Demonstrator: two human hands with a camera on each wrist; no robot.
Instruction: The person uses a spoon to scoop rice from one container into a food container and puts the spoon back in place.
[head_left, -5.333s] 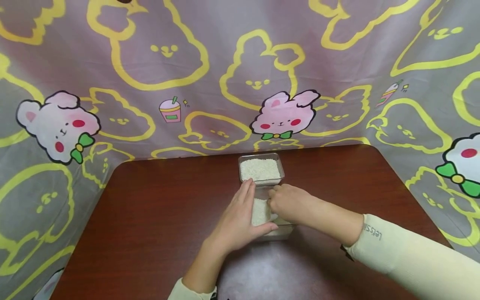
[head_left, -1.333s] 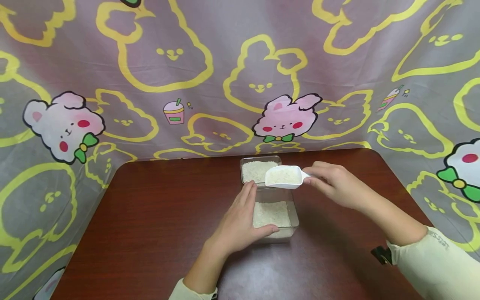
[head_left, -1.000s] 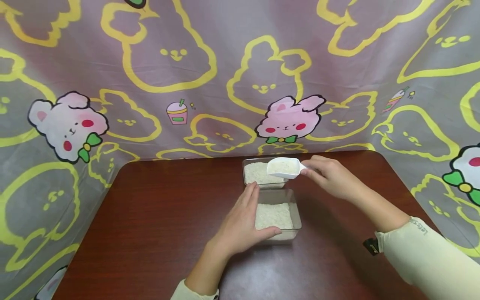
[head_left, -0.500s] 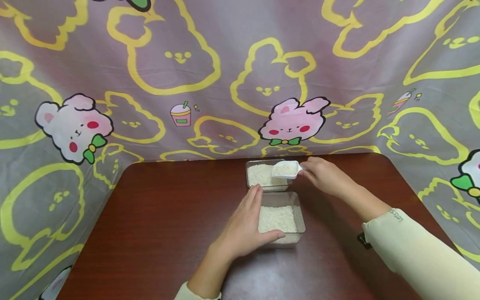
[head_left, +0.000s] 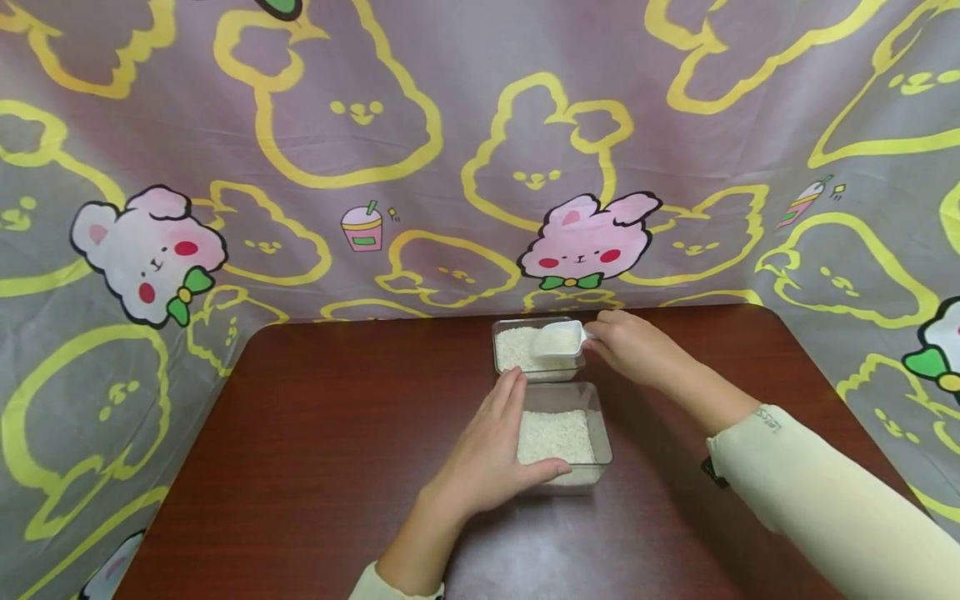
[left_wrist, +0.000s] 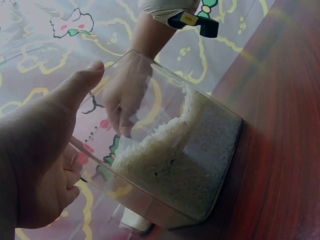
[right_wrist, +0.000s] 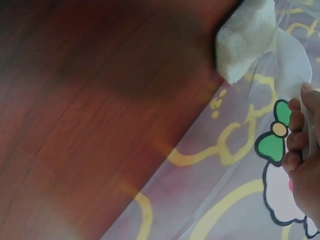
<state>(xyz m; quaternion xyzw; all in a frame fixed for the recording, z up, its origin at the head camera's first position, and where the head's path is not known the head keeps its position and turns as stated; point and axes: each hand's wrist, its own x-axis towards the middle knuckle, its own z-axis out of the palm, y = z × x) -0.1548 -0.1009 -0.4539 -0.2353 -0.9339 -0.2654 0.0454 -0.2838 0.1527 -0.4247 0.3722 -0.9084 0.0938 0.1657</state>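
My right hand (head_left: 630, 346) grips the handle of a white scoop (head_left: 576, 337), its fingers wrapped round it in the right wrist view. Rice fills the scoop, which tips leftward over the far clear container (head_left: 551, 376). White rice (head_left: 517, 343) lies heaped inside that container. Straight fingers of my left hand (head_left: 483, 454) lie along the left side of the near clear container (head_left: 600, 425), with the thumb across its front rim. Rice (head_left: 555, 437) covers its bottom; in the left wrist view this rice (left_wrist: 170, 160) slopes behind the transparent wall.
Both containers stand one behind the other on a dark reddish-brown table (head_left: 360, 433). Behind and beside the table hangs a grey-pink curtain (head_left: 420, 100) with yellow outlines and cartoon rabbits.
My right hand has gone from inside the near container to above the far one, carrying the scoop with rice. Lately the scoop moved left and tipped. The left hand stays at the near container.
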